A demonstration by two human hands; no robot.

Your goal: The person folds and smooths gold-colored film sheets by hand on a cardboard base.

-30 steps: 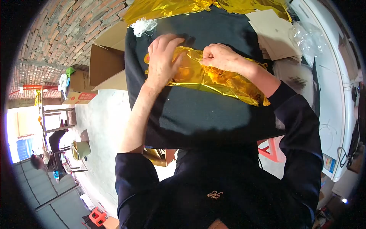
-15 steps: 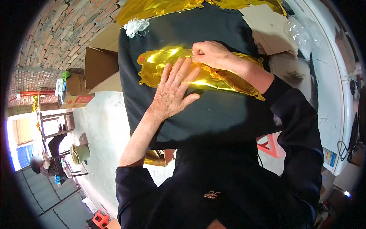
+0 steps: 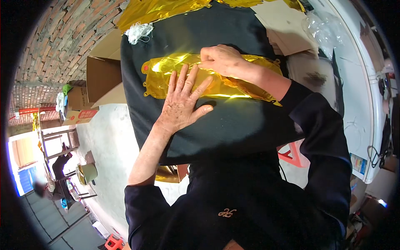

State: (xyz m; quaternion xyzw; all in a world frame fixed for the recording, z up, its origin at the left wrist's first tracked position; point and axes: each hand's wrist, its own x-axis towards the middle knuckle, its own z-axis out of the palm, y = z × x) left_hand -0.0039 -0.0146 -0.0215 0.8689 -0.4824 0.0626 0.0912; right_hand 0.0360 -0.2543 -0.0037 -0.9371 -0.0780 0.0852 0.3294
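Note:
A flat gold foil balloon [image 3: 160, 81] lies across the black cloth [image 3: 233, 125] in front of me, with small looped tabs and a red spot at its left end. My left hand [image 3: 179, 104] rests palm down, fingers spread, on the foil's lower left part, its thumb over the cloth. Near the balloon's upper middle, my right hand [image 3: 223, 60] is closed in a pinch at the foil. Its fingertips are partly hidden, and creased foil runs beneath that wrist.
More gold foil [image 3: 166, 12] covers the far edge, beside a bundle of white string [image 3: 138, 32]. Cardboard sheets [image 3: 287, 27] and clear plastic [image 3: 323, 31] lie at far right. An open cardboard box [image 3: 104, 77] stands left. Another person [image 3: 52, 185] is in the left background.
The whole view has shifted slightly, so the table and foil appear further left. Both hands stay at about the same places on the balloon; my left fingers look slightly more spread.

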